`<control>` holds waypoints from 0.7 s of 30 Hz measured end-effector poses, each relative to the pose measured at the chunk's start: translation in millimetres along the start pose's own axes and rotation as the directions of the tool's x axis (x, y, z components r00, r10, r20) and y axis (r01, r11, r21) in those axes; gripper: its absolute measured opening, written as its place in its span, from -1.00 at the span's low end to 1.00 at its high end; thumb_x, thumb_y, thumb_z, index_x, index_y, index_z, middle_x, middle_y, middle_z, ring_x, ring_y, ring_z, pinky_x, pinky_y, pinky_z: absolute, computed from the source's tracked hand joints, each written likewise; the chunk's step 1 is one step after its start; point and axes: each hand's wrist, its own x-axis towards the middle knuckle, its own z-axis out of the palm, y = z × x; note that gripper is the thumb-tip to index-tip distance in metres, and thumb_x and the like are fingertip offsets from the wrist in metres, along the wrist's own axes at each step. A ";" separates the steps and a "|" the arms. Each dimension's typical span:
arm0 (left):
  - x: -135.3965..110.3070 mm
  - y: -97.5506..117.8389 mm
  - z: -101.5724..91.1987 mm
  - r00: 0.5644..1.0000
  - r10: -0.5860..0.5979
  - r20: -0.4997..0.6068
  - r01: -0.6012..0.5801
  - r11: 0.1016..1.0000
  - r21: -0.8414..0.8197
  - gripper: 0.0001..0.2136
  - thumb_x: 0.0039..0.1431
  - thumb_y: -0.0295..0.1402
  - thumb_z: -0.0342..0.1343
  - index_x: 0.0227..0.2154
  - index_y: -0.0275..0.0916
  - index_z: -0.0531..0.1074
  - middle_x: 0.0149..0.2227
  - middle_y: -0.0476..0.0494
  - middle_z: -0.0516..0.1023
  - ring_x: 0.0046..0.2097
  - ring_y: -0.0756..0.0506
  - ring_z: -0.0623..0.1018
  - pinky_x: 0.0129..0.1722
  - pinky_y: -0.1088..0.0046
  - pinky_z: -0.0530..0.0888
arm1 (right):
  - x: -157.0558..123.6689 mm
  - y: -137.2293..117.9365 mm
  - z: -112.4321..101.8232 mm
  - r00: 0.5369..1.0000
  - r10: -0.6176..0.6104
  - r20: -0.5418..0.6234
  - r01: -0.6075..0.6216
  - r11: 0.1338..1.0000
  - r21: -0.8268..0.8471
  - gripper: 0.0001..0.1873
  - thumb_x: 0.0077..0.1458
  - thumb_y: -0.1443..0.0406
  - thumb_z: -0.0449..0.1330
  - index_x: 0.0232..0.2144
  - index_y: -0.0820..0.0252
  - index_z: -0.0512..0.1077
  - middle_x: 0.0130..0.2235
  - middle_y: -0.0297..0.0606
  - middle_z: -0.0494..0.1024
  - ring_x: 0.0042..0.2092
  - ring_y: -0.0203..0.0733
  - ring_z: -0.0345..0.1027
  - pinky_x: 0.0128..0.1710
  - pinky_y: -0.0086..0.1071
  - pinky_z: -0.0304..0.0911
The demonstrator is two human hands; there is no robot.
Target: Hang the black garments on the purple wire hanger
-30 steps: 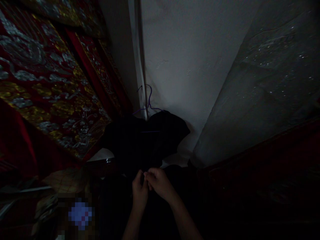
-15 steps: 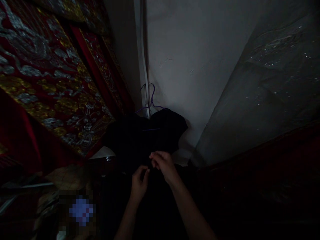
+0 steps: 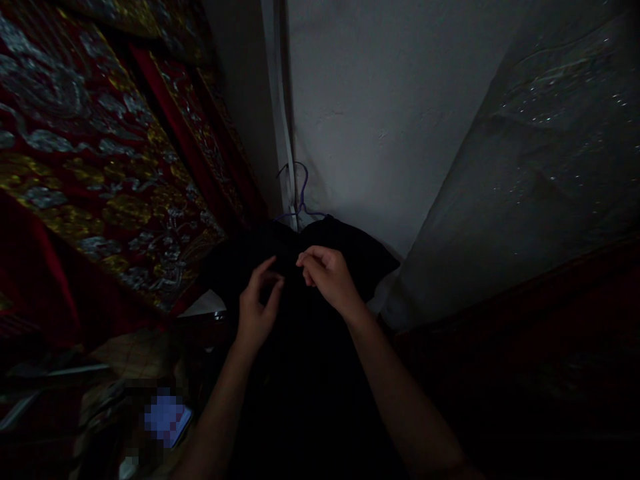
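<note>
A black garment [image 3: 320, 360] hangs from a purple hanger [image 3: 303, 193] in front of me. Its folds are mostly lost in the dark. My right hand [image 3: 325, 273] is at the garment's upper front, fingers curled and pinched on what looks like its dark cloth. To its left is my left hand [image 3: 260, 300], against the garment's chest area. The thumb and fingers of that hand are apart, and I see nothing between them.
The hanger hooks on a pale vertical strip [image 3: 283, 100] by a grey wall [image 3: 390, 100]. Red cloth with gold and silver embroidery [image 3: 125, 160] hangs at left. A clear plastic sheet [image 3: 525, 193] covers the right side. A lit phone screen [image 3: 167, 419], pixelated, lies low at left.
Both hands have moved up the garment toward the hanger, the left also leftward and wider apart. The hanger's lower bar, seen before, is now covered, and the garment's right shoulder spreads farther out.
</note>
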 end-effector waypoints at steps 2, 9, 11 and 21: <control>22.3 21.2 -1.7 0.980 0.188 0.066 -0.195 0.974 0.116 -0.62 0.25 -0.38 0.13 0.12 -0.11 0.43 -0.15 -0.10 0.59 -0.13 -0.07 0.56 -0.03 0.42 0.42 | 0.0 -4.2 -3.2 0.999 -0.045 0.009 0.045 0.997 -0.070 -0.76 0.12 0.19 0.11 -0.50 0.19 0.39 -0.66 -0.48 0.29 -0.61 -0.39 0.15 -0.56 -0.48 0.02; 44.9 46.0 6.1 0.881 0.444 0.165 -0.473 0.823 0.313 -0.87 0.29 -0.39 0.08 -0.26 -0.22 0.53 -0.28 -0.13 0.59 -0.22 -0.09 0.55 -0.17 0.43 0.45 | -1.2 1.0 -11.6 0.993 -0.120 0.015 0.121 0.970 -0.209 -0.75 0.15 0.20 0.10 -0.53 0.18 0.33 -0.55 -0.41 0.31 -0.49 -0.34 0.19 -0.46 -0.44 0.07; 41.9 49.2 8.0 0.870 0.466 0.162 -0.493 0.808 0.321 -0.87 0.30 -0.39 0.07 -0.27 -0.22 0.52 -0.30 -0.14 0.57 -0.25 -0.08 0.54 -0.20 0.42 0.45 | -4.8 7.1 -11.2 0.990 -0.139 0.010 0.138 0.968 -0.210 -0.73 0.16 0.20 0.09 -0.55 0.17 0.29 -0.54 -0.41 0.29 -0.47 -0.34 0.18 -0.44 -0.43 0.07; 42.1 54.2 7.9 0.897 0.395 0.198 -0.439 0.847 0.301 -0.86 0.29 -0.33 0.10 -0.33 -0.23 0.53 -0.35 -0.09 0.57 -0.29 -0.06 0.54 -0.25 0.44 0.43 | -0.7 10.4 -5.7 0.985 -0.171 -0.025 0.164 0.970 -0.177 -0.75 0.17 0.22 0.09 -0.52 0.17 0.32 -0.55 -0.42 0.28 -0.47 -0.33 0.15 -0.46 -0.44 0.05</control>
